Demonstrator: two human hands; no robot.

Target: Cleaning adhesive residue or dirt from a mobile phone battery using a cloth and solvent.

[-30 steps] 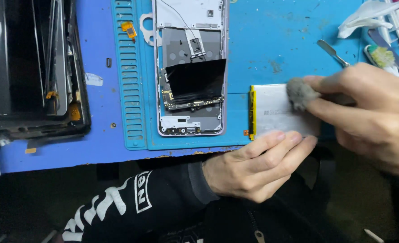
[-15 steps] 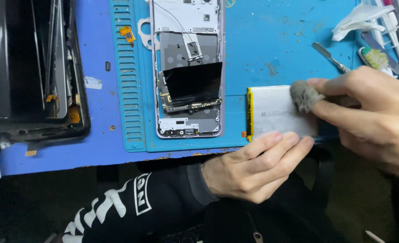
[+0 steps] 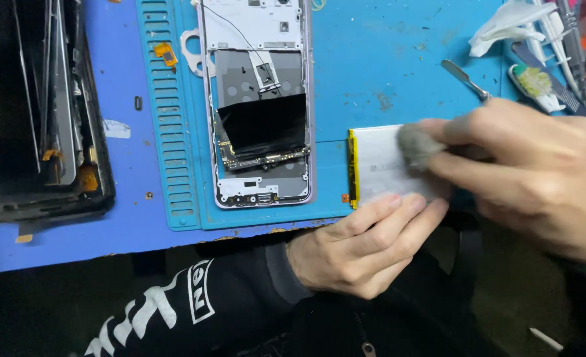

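Observation:
A flat silver phone battery (image 3: pixel 380 165) with a yellow left edge lies at the near edge of the blue work mat (image 3: pixel 372 79). My left hand (image 3: pixel 359 248) rests its fingertips on the battery's near edge and pins it down. My right hand (image 3: pixel 537 172) pinches a small grey wad (image 3: pixel 417 144) and presses it onto the battery's top face. An opened phone frame (image 3: pixel 258 106) with a black film flap lies to the left of the battery, untouched.
A black tray (image 3: pixel 35 112) of stacked phone panels stands at the left. A metal spudger (image 3: pixel 465 78), a toothbrush (image 3: pixel 537 84), crumpled white tissue (image 3: pixel 504 23) and white cables lie at the back right. A small orange flex part (image 3: pixel 165 54) sits on the mat's ribbed strip.
My right hand has slid the grey wad leftward across the battery's face. My left hand stays pressed on the near edge.

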